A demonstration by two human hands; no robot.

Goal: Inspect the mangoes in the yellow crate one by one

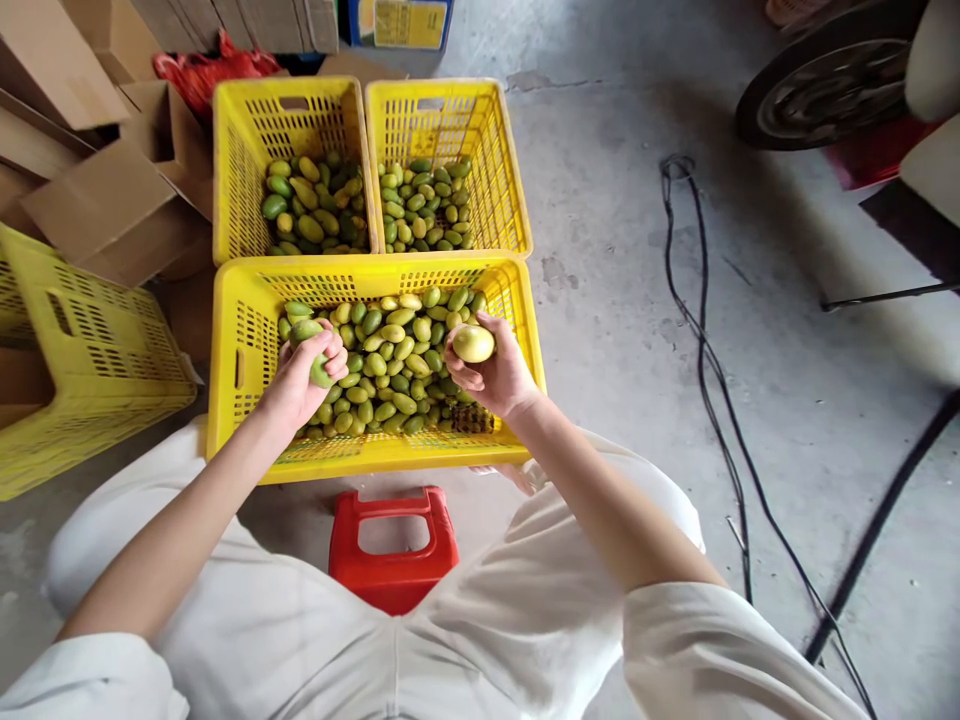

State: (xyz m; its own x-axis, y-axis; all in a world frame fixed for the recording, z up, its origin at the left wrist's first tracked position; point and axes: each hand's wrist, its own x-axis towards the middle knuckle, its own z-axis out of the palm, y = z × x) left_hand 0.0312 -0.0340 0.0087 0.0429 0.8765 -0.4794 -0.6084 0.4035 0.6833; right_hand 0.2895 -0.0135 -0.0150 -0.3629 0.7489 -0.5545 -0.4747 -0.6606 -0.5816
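In front of me stands a yellow plastic crate point(375, 463) with a layer of oval, lemon-like fruits point(405, 365), green to yellow. Over its left side, my left hand point(313, 358) is closed round green lemon-like fruit point(304, 331). Green shows above and below the fingers; whether this is one fruit or two I cannot tell. Above the right side, my right hand point(499, 372) holds a pale yellow lemon-like fruit point(474, 344), its fingers curled around it. A dark, bumpy brown-and-yellow piece point(472, 418) lies among the fruits below my right hand.
Behind are two more yellow crates point(291, 90) with fruits. Left of them lie cardboard boxes point(112, 205), a red plastic bag point(214, 72) and a tipped yellow crate point(112, 350). A red stool point(394, 580) stands between my legs. Black cable point(701, 330) and a wheel point(825, 90) are right.
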